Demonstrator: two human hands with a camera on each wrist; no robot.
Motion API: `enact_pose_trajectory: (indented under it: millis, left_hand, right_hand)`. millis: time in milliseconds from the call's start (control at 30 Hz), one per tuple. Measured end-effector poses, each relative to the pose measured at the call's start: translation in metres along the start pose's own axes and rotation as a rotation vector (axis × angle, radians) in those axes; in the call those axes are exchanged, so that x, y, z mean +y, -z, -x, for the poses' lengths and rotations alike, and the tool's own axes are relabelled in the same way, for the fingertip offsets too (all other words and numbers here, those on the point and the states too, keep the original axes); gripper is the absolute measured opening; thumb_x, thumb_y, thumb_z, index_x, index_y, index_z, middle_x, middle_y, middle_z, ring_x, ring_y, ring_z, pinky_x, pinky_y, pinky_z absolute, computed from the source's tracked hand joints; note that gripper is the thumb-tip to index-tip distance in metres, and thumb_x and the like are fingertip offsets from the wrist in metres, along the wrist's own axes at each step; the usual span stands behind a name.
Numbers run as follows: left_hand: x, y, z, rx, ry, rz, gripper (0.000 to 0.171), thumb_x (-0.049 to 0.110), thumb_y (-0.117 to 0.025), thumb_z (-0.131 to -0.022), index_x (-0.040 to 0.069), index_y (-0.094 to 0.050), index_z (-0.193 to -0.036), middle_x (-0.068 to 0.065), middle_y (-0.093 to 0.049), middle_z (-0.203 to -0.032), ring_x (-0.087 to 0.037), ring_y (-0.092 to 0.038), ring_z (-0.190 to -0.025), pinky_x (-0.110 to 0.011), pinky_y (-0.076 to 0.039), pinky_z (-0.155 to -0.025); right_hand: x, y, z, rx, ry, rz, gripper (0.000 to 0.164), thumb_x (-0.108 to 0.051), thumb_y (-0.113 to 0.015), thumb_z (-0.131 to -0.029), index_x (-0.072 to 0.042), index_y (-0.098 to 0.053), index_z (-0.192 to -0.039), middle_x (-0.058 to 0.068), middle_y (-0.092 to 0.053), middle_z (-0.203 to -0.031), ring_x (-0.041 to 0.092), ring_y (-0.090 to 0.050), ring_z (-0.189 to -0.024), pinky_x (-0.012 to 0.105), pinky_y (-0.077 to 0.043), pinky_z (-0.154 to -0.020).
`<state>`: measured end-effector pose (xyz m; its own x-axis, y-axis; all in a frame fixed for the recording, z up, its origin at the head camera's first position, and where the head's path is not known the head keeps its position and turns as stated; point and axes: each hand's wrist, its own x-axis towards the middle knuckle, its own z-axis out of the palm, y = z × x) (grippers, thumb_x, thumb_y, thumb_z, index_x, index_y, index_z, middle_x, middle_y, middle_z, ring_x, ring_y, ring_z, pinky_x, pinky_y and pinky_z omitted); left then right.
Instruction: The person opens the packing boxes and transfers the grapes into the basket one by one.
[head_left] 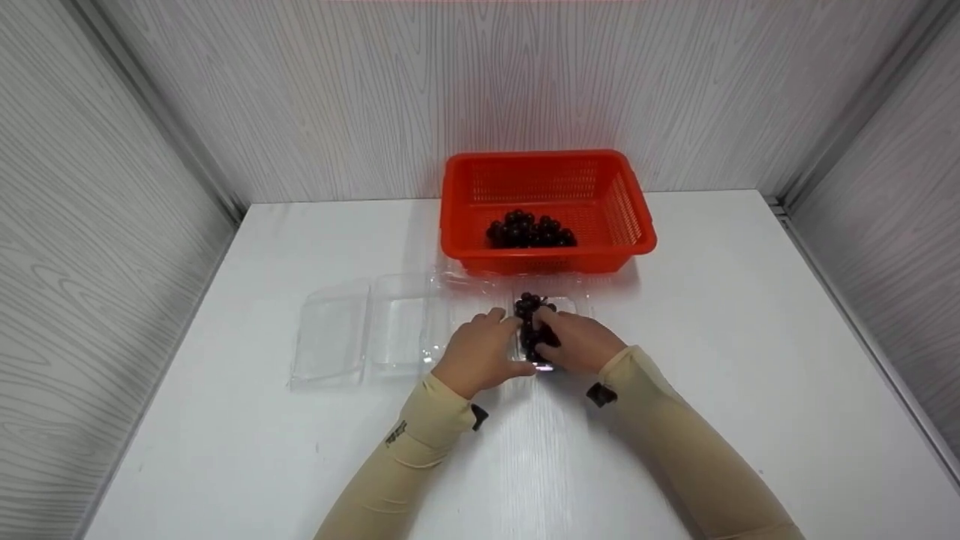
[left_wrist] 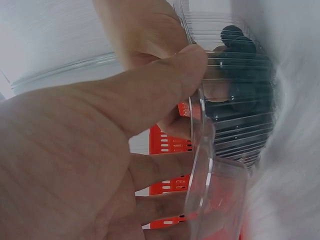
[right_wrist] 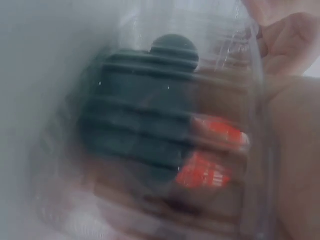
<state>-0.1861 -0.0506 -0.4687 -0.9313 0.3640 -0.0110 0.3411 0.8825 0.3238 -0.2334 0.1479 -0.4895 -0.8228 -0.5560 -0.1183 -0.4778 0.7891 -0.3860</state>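
A bunch of dark grapes (head_left: 529,330) lies in the right-hand compartment of a clear plastic clamshell box (head_left: 577,306). My right hand (head_left: 581,341) reaches into that compartment, with fingers and thumb curled about the bunch. Through the ribbed wall, the left wrist view shows the grapes (left_wrist: 245,90) with fingertips against them. My left hand (head_left: 480,356) is at the box's left side. Its thumb (left_wrist: 170,75) touches the rim, and its other fingers stretch out along the hinge side. Blurred grapes (right_wrist: 140,110) show through plastic in the right wrist view.
Behind the box stands a red plastic basket (head_left: 547,262) with more dark grapes (head_left: 521,231) inside. Another clear clamshell box (head_left: 330,334) lies unfolded at the left, partly overlapped by the first. White wood-grain panels (head_left: 525,82) enclose the back and sides of the white table (head_left: 720,300).
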Motion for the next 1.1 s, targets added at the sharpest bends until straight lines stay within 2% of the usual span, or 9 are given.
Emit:
enact_pose_trajectory:
  millis: [233,467,533,667,733,900,1100]
  left_hand:
    - [0.0005,0.0009,-0.0001,0.007,-0.002,-0.019,0.072,0.052,-0.085,-0.082,0.010,-0.064,-0.137,-0.011,-0.064,-0.126,-0.032,-0.064,-0.110,-0.047,-0.055,-0.097]
    - [0.0003,0.0010,-0.0003,0.001,0.004,-0.009,0.073,0.052,-0.085,-0.082,0.008,-0.063,-0.137,-0.012,-0.063,-0.127,-0.033,-0.064,-0.110,-0.048,-0.055,-0.096]
    - [0.0000,0.0012,-0.0006,0.006,-0.001,-0.011,0.073,0.052,-0.085,-0.082,0.008,-0.064,-0.136,-0.012,-0.063,-0.127,-0.033,-0.064,-0.109,-0.048,-0.055,-0.096]
    - [-0.0005,0.0016,-0.0012,0.008,-0.007,-0.007,0.072,0.051,-0.085,-0.082,0.009,-0.064,-0.136,-0.012,-0.063,-0.126,-0.032,-0.064,-0.108,-0.047,-0.055,-0.095]
    - [-0.0004,0.0021,-0.0011,0.007,-0.010,-0.001,0.071,0.050,-0.085,-0.082,0.009,-0.064,-0.136,-0.012,-0.063,-0.127,-0.032,-0.064,-0.108,-0.047,-0.055,-0.095]
    - [-0.0002,0.0024,-0.0004,0.008,-0.011,-0.002,0.070,0.051,-0.085,-0.082,0.010,-0.064,-0.135,-0.011,-0.063,-0.126,-0.032,-0.064,-0.108,-0.047,-0.055,-0.094]
    - [-0.0005,-0.0014,0.0001,0.004,-0.016,-0.029,0.070,0.052,-0.084,-0.083,0.009,-0.065,-0.134,-0.012,-0.063,-0.126,-0.032,-0.064,-0.107,-0.047,-0.056,-0.093]
  right_hand:
    - [-0.0025,-0.0026,-0.0001,0.024,-0.069,-0.022,0.024,-0.019,-0.066,-0.095,-0.013,-0.053,-0.115,0.007,-0.060,-0.095,0.027,-0.057,-0.087,0.044,-0.055,-0.087]
    - [-0.0034,-0.0034,-0.0028,0.050,-0.090,-0.013,0.024,-0.029,-0.071,-0.098,-0.012,-0.057,-0.107,0.007,-0.061,-0.088,0.025,-0.056,-0.082,0.040,-0.049,-0.078]
    - [-0.0033,-0.0032,-0.0032,0.061,-0.098,-0.020,0.027,-0.026,-0.071,-0.098,-0.010,-0.055,-0.113,0.009,-0.063,-0.091,0.026,-0.057,-0.083,0.042,-0.051,-0.080]
    - [-0.0025,-0.0031,-0.0029,0.078,-0.108,-0.037,0.047,-0.018,-0.068,-0.094,-0.006,-0.043,-0.132,0.015,-0.068,-0.101,0.028,-0.063,-0.083,0.049,-0.057,-0.088]
    - [-0.0022,-0.0034,-0.0029,0.079,-0.102,-0.034,0.051,-0.017,-0.067,-0.093,-0.005,-0.041,-0.135,0.017,-0.069,-0.102,0.030,-0.065,-0.082,0.051,-0.057,-0.089]
    - [-0.0023,-0.0039,-0.0035,0.074,-0.094,-0.015,0.043,-0.020,-0.067,-0.093,-0.007,-0.049,-0.130,0.013,-0.068,-0.097,0.029,-0.062,-0.081,0.049,-0.056,-0.086]
    - [-0.0005,-0.0073,-0.0035,0.077,-0.079,0.000,0.026,-0.017,-0.067,-0.091,-0.011,-0.055,-0.113,0.006,-0.064,-0.084,0.024,-0.055,-0.073,0.042,-0.050,-0.071]
